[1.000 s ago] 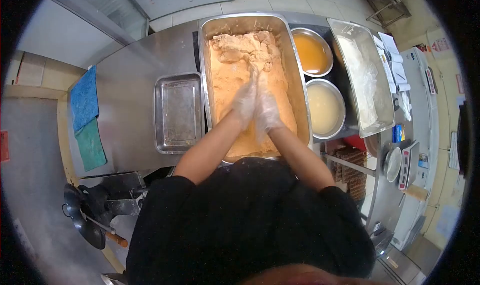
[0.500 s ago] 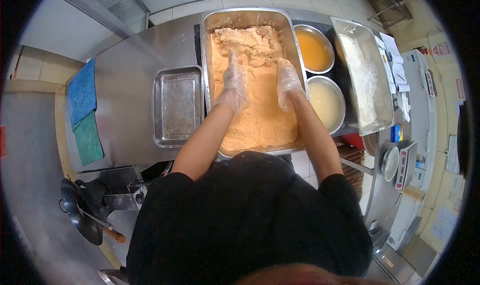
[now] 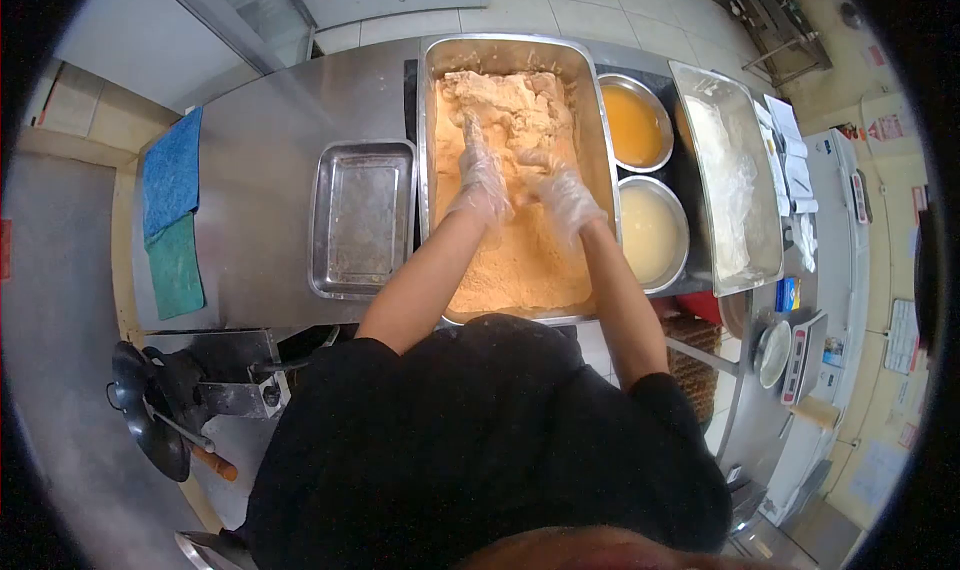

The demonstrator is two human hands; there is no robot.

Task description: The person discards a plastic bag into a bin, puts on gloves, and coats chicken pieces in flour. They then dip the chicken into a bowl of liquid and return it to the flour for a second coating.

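Both hands wear clear plastic gloves dusted with orange breading flour and are inside a deep steel tray (image 3: pixel 606 130). My left hand (image 3: pixel 482 178) has its fingers stretched away from me, at the near edge of a heap of flour-coated pieces (image 3: pixel 510 100); their kind is hidden under the coating. My right hand (image 3: pixel 565 192) is just right of it, fingers extended and turned inward to the left, over the loose breading flour (image 3: pixel 525 275). Neither hand visibly holds a piece. The fingertips partly blend into the flour.
A shallow metal tray (image 3: pixel 362 220) stands left of the deep tray. To the right are a bowl of orange liquid (image 3: pixel 632 122), a bowl of pale liquid (image 3: pixel 650 228) and a long tray of white flour (image 3: pixel 728 180). Blue (image 3: pixel 172 175) and green cloths (image 3: pixel 176 268) lie far left.
My right hand has moved from the tray's right side inward to the left, its fingers turning toward my left hand. My left hand stays near the coated heap. The view has shifted slightly.
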